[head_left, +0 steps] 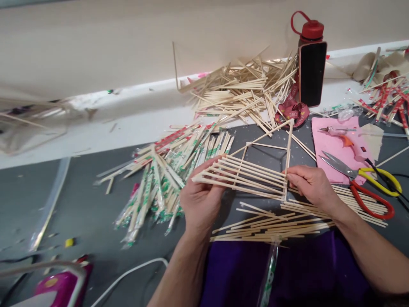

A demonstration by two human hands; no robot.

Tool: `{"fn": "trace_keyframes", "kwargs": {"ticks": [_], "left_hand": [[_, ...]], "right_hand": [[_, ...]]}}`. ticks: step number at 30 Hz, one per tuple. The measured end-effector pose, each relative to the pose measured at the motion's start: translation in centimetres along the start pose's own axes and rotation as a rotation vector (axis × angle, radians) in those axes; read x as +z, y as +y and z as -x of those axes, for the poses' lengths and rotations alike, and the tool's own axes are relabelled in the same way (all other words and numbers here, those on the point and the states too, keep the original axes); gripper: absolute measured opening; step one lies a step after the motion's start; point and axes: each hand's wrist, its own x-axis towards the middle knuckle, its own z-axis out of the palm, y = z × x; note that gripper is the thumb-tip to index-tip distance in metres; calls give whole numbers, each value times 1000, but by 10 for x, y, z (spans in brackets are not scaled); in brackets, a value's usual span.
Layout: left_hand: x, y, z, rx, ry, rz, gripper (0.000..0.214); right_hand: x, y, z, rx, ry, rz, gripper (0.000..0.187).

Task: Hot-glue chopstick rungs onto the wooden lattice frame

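Observation:
A small frame of glued chopsticks (pixel 252 172), with a row of parallel sticks along one side, is held up between both hands. My left hand (pixel 203 198) wraps round its left end. At the right end, my right hand (pixel 308 185) pinches the frame near an upright stick. Loose bare chopsticks (pixel 262 226) lie under and in front of the frame. Left of it is a heap of chopsticks in plastic wrappers (pixel 166 175) with green and red print.
Scissors (pixel 345 166) with yellow and red handles and a hot glue gun (pixel 348 138) lie on pink cloth (pixel 322 136). A phone (pixel 312 74) leans on a red-capped bottle (pixel 312 30). Behind is a large chopstick pile (pixel 239 91). A white cable (pixel 128 273) crosses the lower left.

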Motion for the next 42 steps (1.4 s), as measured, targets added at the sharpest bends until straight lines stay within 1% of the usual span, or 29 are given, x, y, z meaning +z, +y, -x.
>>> {"fn": "trace_keyframes", "kwargs": {"ticks": [7, 12, 18, 29, 36, 42], "left_hand": [[-1, 2, 0, -2, -6, -24, 26], [-1, 0, 0, -23, -9, 15, 29], [-1, -1, 1, -23, -14, -8, 32], [0, 2, 0, -4, 5, -22, 21], [-1, -3, 1, -15, -1, 17, 29], [-1, -2, 0, -12, -3, 9, 27]], "right_hand": [[1, 2, 0, -5, 2, 5, 21], [0, 2, 1, -6, -5, 5, 20], [0, 1, 0, -15, 0, 41, 21], [0, 1, 0, -4, -10, 7, 21], [0, 0, 0, -4, -6, 4, 22], [0, -1, -1, 5, -16, -4, 22]]}}
